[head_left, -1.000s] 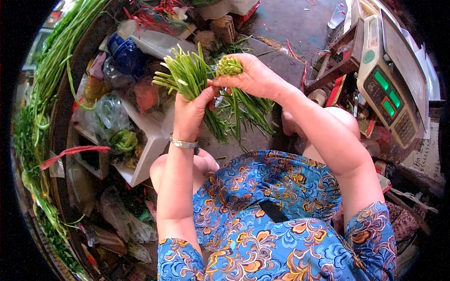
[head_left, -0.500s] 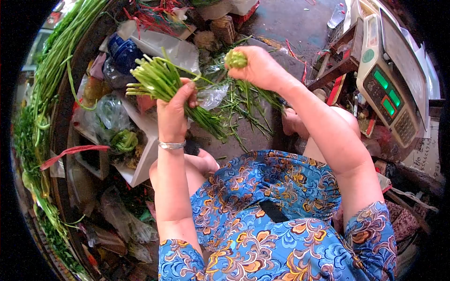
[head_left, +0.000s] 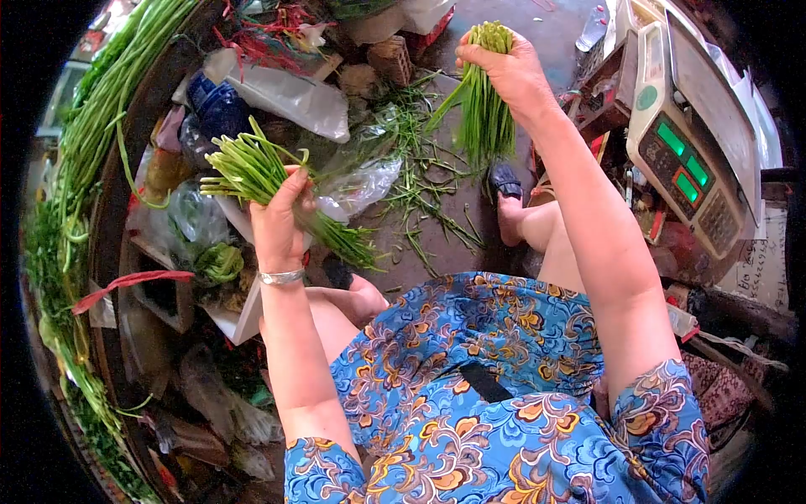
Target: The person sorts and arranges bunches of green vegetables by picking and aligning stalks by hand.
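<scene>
My left hand (head_left: 281, 220) is wrapped round a bunch of green stalks (head_left: 243, 168), pale cut ends up and to the left, green tips down to the right. Farther out, my right hand (head_left: 514, 71) grips a second bunch of green stalks (head_left: 487, 118) near its top, and its long green ends hang down. The two bunches are well apart. Loose green stems (head_left: 428, 181) lie scattered on the ground between and below my hands. Beside them is a crumpled clear plastic bag (head_left: 361, 186).
A scale (head_left: 684, 160) with lit green digits stands at the right. Long green vegetables (head_left: 109, 109) line the left edge. A blue container (head_left: 217, 101), a white foam piece (head_left: 290, 97), red string (head_left: 273, 38) and a brick (head_left: 390, 60) lie ahead.
My right hand has moved up and to the right with its bunch, whose hanging ends now show. My left hand has shifted left and slightly down, still round its stalks.
</scene>
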`<state>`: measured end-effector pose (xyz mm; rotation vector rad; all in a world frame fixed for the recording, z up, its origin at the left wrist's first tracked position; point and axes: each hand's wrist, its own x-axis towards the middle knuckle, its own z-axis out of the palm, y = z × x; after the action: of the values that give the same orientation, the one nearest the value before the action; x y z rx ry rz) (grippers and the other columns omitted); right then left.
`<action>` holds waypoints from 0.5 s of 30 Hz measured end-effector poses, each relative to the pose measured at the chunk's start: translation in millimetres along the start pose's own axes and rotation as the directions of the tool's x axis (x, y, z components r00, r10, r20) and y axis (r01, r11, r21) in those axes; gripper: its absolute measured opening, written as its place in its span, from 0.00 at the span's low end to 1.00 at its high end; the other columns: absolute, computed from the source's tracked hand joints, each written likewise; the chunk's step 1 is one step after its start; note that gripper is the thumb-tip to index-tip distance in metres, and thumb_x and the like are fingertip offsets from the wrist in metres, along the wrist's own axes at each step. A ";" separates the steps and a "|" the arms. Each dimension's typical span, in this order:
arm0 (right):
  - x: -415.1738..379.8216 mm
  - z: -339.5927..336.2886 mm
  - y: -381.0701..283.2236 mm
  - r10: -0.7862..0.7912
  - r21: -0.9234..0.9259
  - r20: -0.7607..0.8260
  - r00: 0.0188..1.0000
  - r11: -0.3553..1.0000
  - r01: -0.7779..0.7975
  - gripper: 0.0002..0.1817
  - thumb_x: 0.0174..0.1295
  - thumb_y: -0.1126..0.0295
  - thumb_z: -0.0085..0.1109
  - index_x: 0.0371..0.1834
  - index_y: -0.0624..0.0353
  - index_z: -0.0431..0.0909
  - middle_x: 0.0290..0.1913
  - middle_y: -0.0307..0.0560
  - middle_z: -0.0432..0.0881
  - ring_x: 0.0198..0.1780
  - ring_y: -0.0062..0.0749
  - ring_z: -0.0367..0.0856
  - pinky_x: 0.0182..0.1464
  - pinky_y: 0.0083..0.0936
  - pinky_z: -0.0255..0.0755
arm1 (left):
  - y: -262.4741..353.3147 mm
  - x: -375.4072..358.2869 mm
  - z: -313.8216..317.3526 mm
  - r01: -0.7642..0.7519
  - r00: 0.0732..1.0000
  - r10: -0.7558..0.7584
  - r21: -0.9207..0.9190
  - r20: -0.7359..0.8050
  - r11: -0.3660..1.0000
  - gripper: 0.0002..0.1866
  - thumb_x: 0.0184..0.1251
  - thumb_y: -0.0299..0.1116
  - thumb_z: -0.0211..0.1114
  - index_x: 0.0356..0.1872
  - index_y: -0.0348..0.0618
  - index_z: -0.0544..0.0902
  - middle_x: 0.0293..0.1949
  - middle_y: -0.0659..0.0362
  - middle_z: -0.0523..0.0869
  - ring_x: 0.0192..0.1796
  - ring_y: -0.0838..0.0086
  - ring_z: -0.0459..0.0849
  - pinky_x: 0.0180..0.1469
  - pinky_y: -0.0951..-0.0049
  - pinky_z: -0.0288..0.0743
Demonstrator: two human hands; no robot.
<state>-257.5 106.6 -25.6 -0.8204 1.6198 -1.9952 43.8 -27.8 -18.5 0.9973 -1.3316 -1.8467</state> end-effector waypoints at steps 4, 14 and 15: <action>0.1 -0.4 -2.7 0.010 0.038 -0.012 1.000 0.999 -0.010 0.06 0.52 0.76 0.65 0.33 0.62 0.79 0.29 0.39 0.82 0.31 0.22 0.79 0.38 0.21 0.74 | -4.0 0.6 -0.4 -0.034 0.999 0.036 0.093 -0.020 0.995 0.09 0.57 0.26 0.70 0.37 0.39 0.79 0.24 0.62 0.79 0.21 0.78 0.73 0.26 0.78 0.69; -18.7 23.9 -12.5 0.105 0.068 0.240 0.965 0.990 -0.125 0.07 0.56 0.72 0.67 0.36 0.60 0.80 0.28 0.34 0.79 0.27 0.18 0.76 0.30 0.17 0.69 | -10.3 -14.5 35.7 0.141 0.949 -0.202 0.245 0.241 0.959 0.12 0.61 0.31 0.67 0.45 0.41 0.81 0.28 0.66 0.80 0.26 0.84 0.75 0.26 0.84 0.66; -22.0 28.9 -14.9 0.104 0.072 0.242 0.965 0.990 -0.125 0.07 0.56 0.72 0.67 0.36 0.60 0.80 0.28 0.34 0.79 0.27 0.18 0.76 0.30 0.17 0.69 | -10.0 -14.7 37.6 0.147 0.938 -0.213 0.243 0.274 0.959 0.14 0.62 0.31 0.66 0.48 0.39 0.80 0.28 0.65 0.80 0.26 0.83 0.75 0.27 0.84 0.67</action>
<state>-221.2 103.8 -10.8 -0.8758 1.4020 -1.7976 18.2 4.9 -17.7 1.0094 -1.7033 -2.0864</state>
